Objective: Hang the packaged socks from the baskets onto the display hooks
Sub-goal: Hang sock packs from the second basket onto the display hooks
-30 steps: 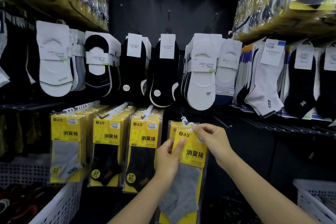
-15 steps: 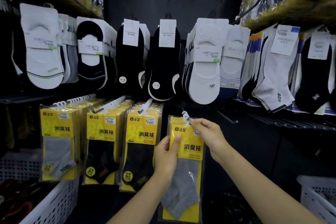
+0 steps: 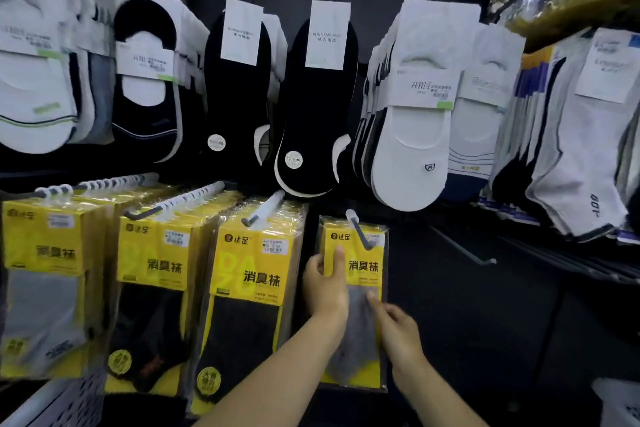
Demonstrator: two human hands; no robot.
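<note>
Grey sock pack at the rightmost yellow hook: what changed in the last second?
The right hand let go of the grey sock pack up at the hook and dropped; its fingers now touch the pack's middle. The pack hangs on the hook. The left hand still grips its left edge; neighbouring yellow packs unchanged.

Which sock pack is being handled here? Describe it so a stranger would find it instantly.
Under the black and white no-show socks hangs a row of yellow packs. The handled pack is on the rightmost hook of that row, its edge pinched by the left hand. Unlike the crowded black-sock pack beside it, it shows a grey sock on a nearly bare hook.
</note>
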